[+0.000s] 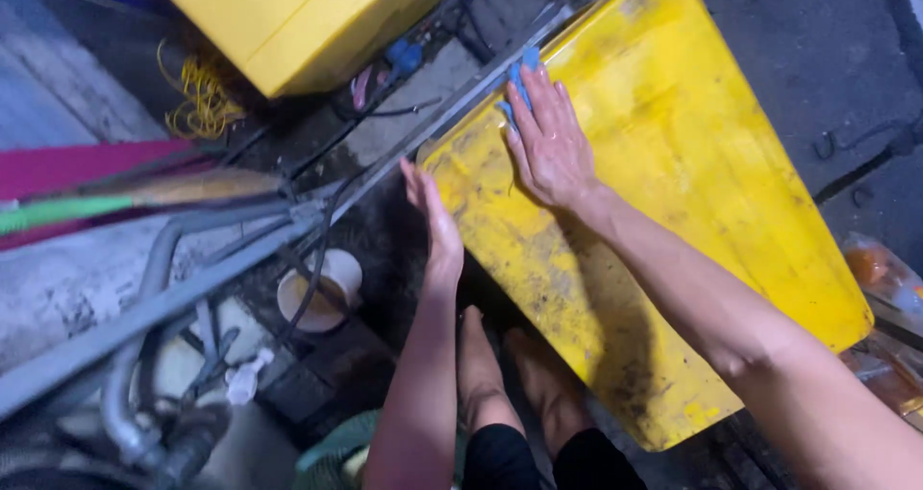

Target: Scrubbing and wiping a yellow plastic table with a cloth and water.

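The large yellow panel [663, 211] leans tilted across the right half of the view, from about 12 o'clock down to 5 o'clock, its scuffed, dirt-streaked face up. The right hand [550, 142] lies flat and spread on its upper left part, fingers pressing a small blue cloth [522, 78] against the surface near the panel's top edge. The left hand [435, 219] is open too, gripping nothing, its palm set against the panel's left edge at about 9 o'clock from the panel's middle.

The panel appears to rest only on its edges and on the two open hands, so a harder push from the right hand could make it slide or tip toward the bare feet [524, 375] directly below it at 6 o'clock. The left palm sits on a thin edge that may be sharp. The cloth is small, and fingers could slip off it onto the grimy metal. Loose cables [317, 250] and a grey bar [240, 259] run just beside the panel at 9 o'clock and could snag it.

A yellow box [298, 19] sits at 11 o'clock, with no label I can make out. At 3 to 4 o'clock lies a clear plastic bag [880, 274] with orange contents, though it is cut off by the frame. A white cup [322, 293] stands at 8 o'clock.
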